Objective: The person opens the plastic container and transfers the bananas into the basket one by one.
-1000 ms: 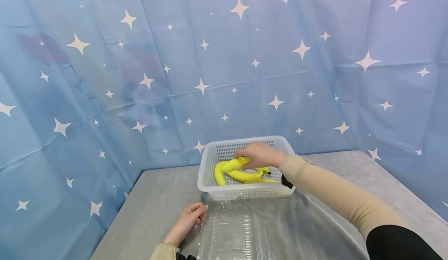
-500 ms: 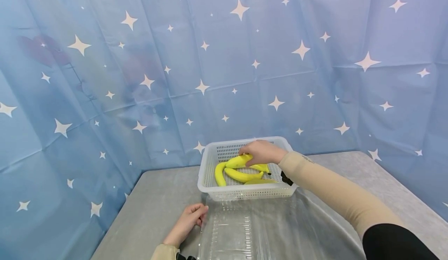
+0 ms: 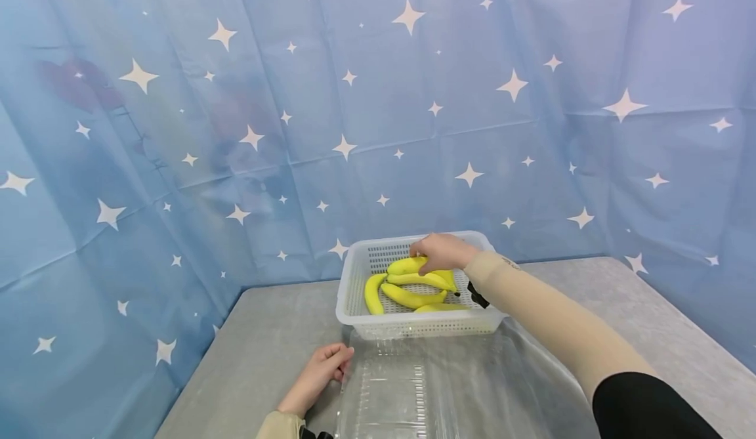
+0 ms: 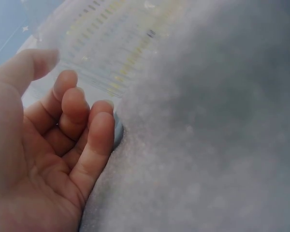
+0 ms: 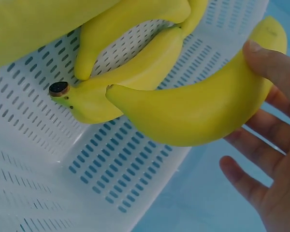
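In the right wrist view my right hand (image 5: pixel 275 130) holds a yellow banana (image 5: pixel 198 111), thumb on one side and fingers on the other, over the basket. From the head view, that right hand (image 3: pixel 445 253) reaches into the back of the white slotted basket (image 3: pixel 413 329). Below the held banana are several others, among them one banana (image 3: pixel 373 293) lying at the left and another banana (image 3: pixel 413 294) nearer the front. My left hand (image 3: pixel 321 370) rests on the table at the left edge of a clear plastic container (image 3: pixel 390 393), fingers loosely curled, thumb apart from them in the left wrist view.
The grey table (image 3: pixel 266 321) runs up to a blue curtain (image 3: pixel 378 130) with white stars, which hangs behind and at both sides. The clear container lies directly in front of the basket, close to its front wall.
My right hand has moved slightly right and back within the basket, bringing the banana with it, and more of the bananas below shows. The left hand stays where it was.
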A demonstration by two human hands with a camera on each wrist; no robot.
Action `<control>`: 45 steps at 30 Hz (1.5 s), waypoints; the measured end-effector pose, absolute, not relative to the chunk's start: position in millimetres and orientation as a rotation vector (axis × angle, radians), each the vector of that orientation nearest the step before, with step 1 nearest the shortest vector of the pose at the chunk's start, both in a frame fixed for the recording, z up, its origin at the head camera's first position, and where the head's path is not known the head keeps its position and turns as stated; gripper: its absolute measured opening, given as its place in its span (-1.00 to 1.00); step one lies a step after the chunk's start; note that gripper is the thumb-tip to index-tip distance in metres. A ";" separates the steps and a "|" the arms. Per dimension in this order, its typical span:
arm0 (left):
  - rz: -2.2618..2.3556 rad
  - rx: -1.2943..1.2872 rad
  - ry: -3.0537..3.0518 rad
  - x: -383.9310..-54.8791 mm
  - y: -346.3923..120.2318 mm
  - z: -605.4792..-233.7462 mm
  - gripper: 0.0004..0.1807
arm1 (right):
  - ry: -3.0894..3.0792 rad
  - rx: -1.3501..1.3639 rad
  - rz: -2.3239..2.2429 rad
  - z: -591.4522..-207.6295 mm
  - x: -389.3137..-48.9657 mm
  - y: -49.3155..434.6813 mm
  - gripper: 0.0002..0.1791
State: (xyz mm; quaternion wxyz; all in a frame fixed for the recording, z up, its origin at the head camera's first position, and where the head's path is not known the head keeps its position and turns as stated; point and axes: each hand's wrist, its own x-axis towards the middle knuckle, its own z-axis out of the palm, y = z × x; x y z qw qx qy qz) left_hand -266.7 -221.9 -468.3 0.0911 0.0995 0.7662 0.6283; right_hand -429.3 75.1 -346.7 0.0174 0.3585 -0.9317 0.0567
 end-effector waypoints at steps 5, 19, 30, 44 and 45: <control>1.872 0.310 2.276 -268.0 -222.8 -467.9 -0.56 | -2.911 1.096 0.178 -350.2 -438.1 74.0 -0.57; 1.872 0.322 2.276 -268.3 -222.5 -469.8 -0.57 | -3.081 1.021 0.268 -367.1 -446.8 77.6 -0.59; 1.875 0.314 2.268 -269.3 -222.6 -470.2 -0.59 | -3.165 0.974 0.188 -383.7 -450.2 75.5 -0.60; 1.882 0.301 2.262 -282.3 -228.2 -490.8 -0.60 | -3.207 0.925 0.134 -392.6 -448.5 77.7 -0.66; 1.882 0.296 2.268 -283.2 -228.5 -492.0 -0.60 | -3.201 0.931 0.133 -392.9 -448.8 78.2 -0.66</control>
